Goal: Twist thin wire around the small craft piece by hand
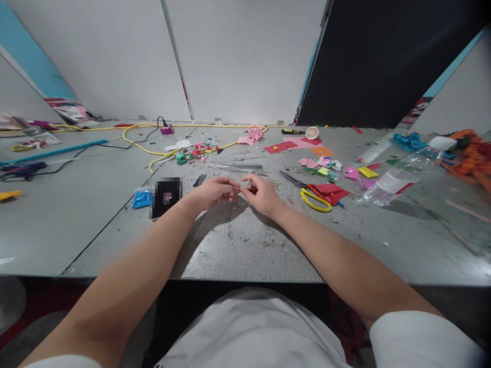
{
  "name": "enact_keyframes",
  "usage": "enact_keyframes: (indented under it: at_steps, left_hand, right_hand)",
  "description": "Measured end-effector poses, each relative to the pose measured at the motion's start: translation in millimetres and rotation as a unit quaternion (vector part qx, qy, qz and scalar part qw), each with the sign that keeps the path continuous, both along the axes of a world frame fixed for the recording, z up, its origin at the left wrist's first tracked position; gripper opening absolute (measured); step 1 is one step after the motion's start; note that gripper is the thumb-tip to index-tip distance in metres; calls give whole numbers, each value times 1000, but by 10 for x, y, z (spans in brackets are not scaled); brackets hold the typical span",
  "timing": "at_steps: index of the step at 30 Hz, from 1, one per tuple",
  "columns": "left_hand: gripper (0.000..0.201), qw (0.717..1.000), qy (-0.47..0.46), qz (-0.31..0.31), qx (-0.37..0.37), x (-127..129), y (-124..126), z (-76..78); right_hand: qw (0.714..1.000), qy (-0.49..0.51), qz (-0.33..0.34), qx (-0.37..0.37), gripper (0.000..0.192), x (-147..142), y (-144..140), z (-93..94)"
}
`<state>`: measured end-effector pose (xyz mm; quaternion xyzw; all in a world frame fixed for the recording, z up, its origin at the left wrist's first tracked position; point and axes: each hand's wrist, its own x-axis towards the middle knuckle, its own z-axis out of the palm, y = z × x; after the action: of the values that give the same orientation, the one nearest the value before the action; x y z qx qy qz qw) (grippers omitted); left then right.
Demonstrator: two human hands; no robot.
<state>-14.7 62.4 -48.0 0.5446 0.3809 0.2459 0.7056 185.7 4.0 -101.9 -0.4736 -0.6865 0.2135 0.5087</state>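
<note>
My left hand (215,193) and my right hand (261,196) meet over the middle of the table, fingertips pinched close together. Between them a thin wire (242,203) bends in a small loop just below the fingers; its ends are hidden. Just beyond my hands lies a bundle of thin straight metal wires (238,167). Right of my right hand rest scissors (315,200) with a yellow and a red handle, red paper lying over part of them. A dark, pixelated rectangular object (166,198) and a blue packet (141,198) sit left of my left hand.
A clear plastic bottle (402,174) tilts at the right, near orange balloon-like pieces (466,153). Coloured paper (281,147), a utility knife (293,132) and small scraps lie farther back. A yellow cable (143,149) and a blue rod (57,151) cross the left side.
</note>
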Motion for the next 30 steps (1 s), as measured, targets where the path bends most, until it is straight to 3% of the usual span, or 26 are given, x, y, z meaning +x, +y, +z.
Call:
enact_keyframes:
  at_steps: [11,30]
  left_hand:
    - [29,997,34,-28,66,17,37,-66]
    - [11,992,84,-5,89,55,-56,34]
  right_hand:
    - [999,-13,-37,-33,19,-21,-4,19]
    - [992,-88,-73,-48,17,-49,-75,96]
